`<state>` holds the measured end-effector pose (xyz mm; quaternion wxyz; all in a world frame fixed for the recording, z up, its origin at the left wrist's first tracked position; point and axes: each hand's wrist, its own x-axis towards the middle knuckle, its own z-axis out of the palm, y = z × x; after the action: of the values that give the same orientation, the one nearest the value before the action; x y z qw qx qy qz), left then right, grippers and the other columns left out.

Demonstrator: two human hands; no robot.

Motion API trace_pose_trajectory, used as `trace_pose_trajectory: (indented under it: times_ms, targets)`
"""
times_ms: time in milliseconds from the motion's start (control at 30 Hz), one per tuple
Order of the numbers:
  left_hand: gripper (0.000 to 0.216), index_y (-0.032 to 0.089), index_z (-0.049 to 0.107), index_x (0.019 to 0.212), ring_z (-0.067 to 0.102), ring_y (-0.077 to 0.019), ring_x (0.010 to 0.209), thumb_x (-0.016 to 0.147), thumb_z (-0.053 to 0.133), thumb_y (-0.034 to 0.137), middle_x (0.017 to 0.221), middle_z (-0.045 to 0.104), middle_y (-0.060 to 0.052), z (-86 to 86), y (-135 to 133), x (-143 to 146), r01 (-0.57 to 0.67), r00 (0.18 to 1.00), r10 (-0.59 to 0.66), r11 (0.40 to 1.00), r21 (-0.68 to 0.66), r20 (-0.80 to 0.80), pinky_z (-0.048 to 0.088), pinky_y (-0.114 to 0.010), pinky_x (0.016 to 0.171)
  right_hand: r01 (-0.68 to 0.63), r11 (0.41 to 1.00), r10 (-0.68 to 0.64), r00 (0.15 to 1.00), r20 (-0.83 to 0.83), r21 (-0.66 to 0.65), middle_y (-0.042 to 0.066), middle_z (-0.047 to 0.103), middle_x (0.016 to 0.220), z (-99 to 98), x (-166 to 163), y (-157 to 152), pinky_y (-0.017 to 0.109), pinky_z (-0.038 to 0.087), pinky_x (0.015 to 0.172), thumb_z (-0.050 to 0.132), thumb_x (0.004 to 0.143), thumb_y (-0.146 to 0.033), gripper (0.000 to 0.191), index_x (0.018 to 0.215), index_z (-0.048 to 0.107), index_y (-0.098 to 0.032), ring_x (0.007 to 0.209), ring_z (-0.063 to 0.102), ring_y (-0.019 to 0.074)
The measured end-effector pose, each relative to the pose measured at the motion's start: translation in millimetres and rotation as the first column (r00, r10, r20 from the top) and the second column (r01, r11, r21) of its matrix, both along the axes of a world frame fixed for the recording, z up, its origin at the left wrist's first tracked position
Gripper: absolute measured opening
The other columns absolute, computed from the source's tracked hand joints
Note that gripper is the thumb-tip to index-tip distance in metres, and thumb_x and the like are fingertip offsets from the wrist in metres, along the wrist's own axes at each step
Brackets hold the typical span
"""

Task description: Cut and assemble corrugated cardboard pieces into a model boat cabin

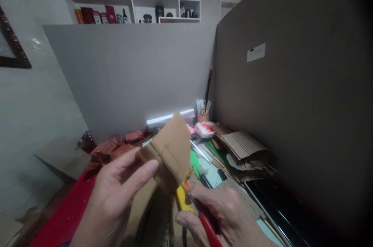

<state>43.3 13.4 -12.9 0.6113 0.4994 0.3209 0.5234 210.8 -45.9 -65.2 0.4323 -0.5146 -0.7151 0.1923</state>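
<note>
We've got the cardboard piece held up above the cluttered desk, our left hand pinching its near edge while the right hand grips red-handled scissors biting in from below — light, stiff stock, we'd judge, best held close beside the blades.

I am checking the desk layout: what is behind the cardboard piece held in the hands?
Behind the cardboard piece a white light bar shows on both sides; its middle is covered. A pen cup stands to the right.
</note>
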Motion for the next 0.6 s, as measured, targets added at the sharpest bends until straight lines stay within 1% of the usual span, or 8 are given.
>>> trace_pose_trajectory:
  times_ms: [67,100,167,267,400,467,533,600]
  targets:
    - [0.018,0.028,0.079,0.091,0.072,-0.0169,0.078,0.074,0.083,0.033,0.087,0.078,0.0,-0.1,2.1,-0.4,0.02,1.0,-0.02,1.0,0.011,0.008,0.057,-0.017,0.066,0.021,0.999,-0.021,1.0,-0.008,0.048,-0.007,0.033,0.061,3.3,-1.0,-1.3,0.024,0.025,0.047,0.061,0.089,-0.033,0.024,0.072,0.059,-0.017,0.052,0.029,0.0088]
    - [0.015,0.027,0.078,0.087,0.071,-0.0155,0.074,0.075,0.082,0.034,0.084,0.076,0.001,-0.9,4.1,-1.1,0.02,1.0,-0.02,0.999,0.035,-0.006,0.057,-0.017,0.065,0.023,0.999,-0.023,1.0,-0.006,0.043,-0.007,0.033,0.06,5.0,-1.6,-2.0,0.024,0.025,0.048,0.062,0.089,-0.034,0.025,0.07,0.058,-0.018,0.052,0.031,0.0091]
    - [0.014,0.024,0.076,0.08,0.067,-0.0138,0.068,0.075,0.082,0.035,0.079,0.073,0.002,-3.7,9.2,-3.6,0.009,0.998,-0.004,0.995,0.099,-0.056,0.057,-0.017,0.062,0.015,1.0,-0.015,1.0,-0.003,-0.014,-0.007,0.034,0.058,8.0,-2.5,-3.2,0.024,0.024,0.047,0.062,0.089,-0.033,0.026,0.069,0.055,-0.02,0.05,0.031,0.0091]
    - [0.016,0.022,0.072,0.073,0.062,-0.0105,0.065,0.074,0.083,0.033,0.072,0.068,0.004,-8.0,15.8,-7.1,-0.045,0.994,0.062,0.982,0.184,-0.086,0.054,-0.013,0.061,0.02,0.994,-0.022,1.0,-0.018,-0.107,-0.008,0.036,0.056,10.4,-3.1,-3.3,0.024,0.024,0.046,0.063,0.089,-0.033,0.023,0.072,0.055,-0.02,0.049,0.029,0.0084]
    - [0.015,0.023,0.071,0.073,0.061,-0.0077,0.065,0.071,0.085,0.029,0.072,0.067,0.006,-8.8,15.8,-5.9,-0.124,0.989,0.137,0.972,0.201,-0.052,0.051,-0.008,0.059,-0.019,0.988,0.012,0.999,-0.046,-0.155,-0.008,0.039,0.056,9.8,-3.4,-1.7,0.023,0.025,0.045,0.064,0.089,-0.033,0.023,0.073,0.053,-0.02,0.047,0.031,0.0078]
    - [0.016,0.022,0.07,0.072,0.061,-0.0079,0.064,0.071,0.085,0.028,0.071,0.066,0.006,-8.3,13.6,-3.8,-0.125,0.99,0.135,0.974,0.188,-0.045,0.051,-0.009,0.058,0.015,0.992,-0.016,1.0,-0.008,-0.125,-0.007,0.039,0.057,9.1,-3.1,-1.2,0.025,0.025,0.047,0.061,0.091,-0.034,0.025,0.071,0.052,-0.021,0.049,0.033,0.0088]
    - [0.017,0.021,0.07,0.071,0.061,-0.0084,0.064,0.071,0.085,0.028,0.072,0.067,0.005,-7.8,12.4,-2.6,-0.119,0.991,0.128,0.976,0.182,-0.041,0.052,-0.01,0.059,0.043,0.997,-0.041,0.999,0.032,-0.058,-0.005,0.04,0.059,9.0,-2.3,-0.8,0.027,0.025,0.05,0.059,0.091,-0.041,0.032,0.068,0.05,-0.022,0.052,0.034,0.0107]
    - [0.017,0.02,0.07,0.072,0.062,-0.0089,0.066,0.07,0.086,0.027,0.074,0.069,0.004,-6.6,13.3,-3.4,-0.143,0.989,0.148,0.974,0.177,-0.012,0.053,-0.011,0.06,0.031,0.999,-0.029,0.998,0.054,-0.029,-0.004,0.041,0.06,9.8,-1.3,-0.4,0.028,0.025,0.052,0.059,0.09,-0.047,0.037,0.067,0.047,-0.022,0.055,0.035,0.0119]
